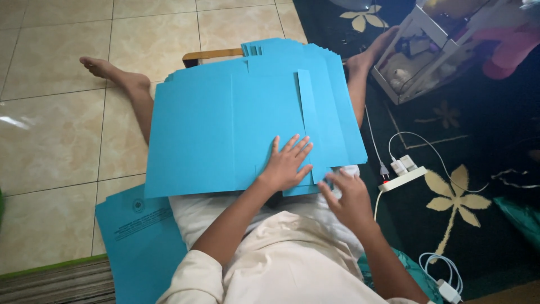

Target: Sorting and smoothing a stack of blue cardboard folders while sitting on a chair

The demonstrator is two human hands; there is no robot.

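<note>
Several sheets of bright blue card [225, 129] lay stacked across the seated person's lap and outstretched legs, their far edges fanned out in steps toward a wooden board [211, 54] that showed just beyond them. On the top sheet a narrow folded strip [308, 112] ran lengthwise near its right side. The left hand [288, 164] lay flat on the near part of that sheet, palm down, its fingers [297, 147] spread wide and pressing the card, gripping nothing. The right hand [350, 197] hovered at the stack's near right corner, its fingers [332, 186] loosely curled and touching the edge of the card there; whether they pinched it could not be told. Another blue sheet with dark print [138, 225] lay on the tiled floor [50, 141] at the person's left side, partly under the leg. A bare foot [104, 68] rested on the tiles further out. To the right, on a dark carpet with pale leaf patterns [461, 197], sat a white power strip [402, 177] with chargers plugged in, its white cable [416, 138] looping beside it. Further off stood a white wire-framed box [416, 56] holding small things too blurred to tell.
</note>
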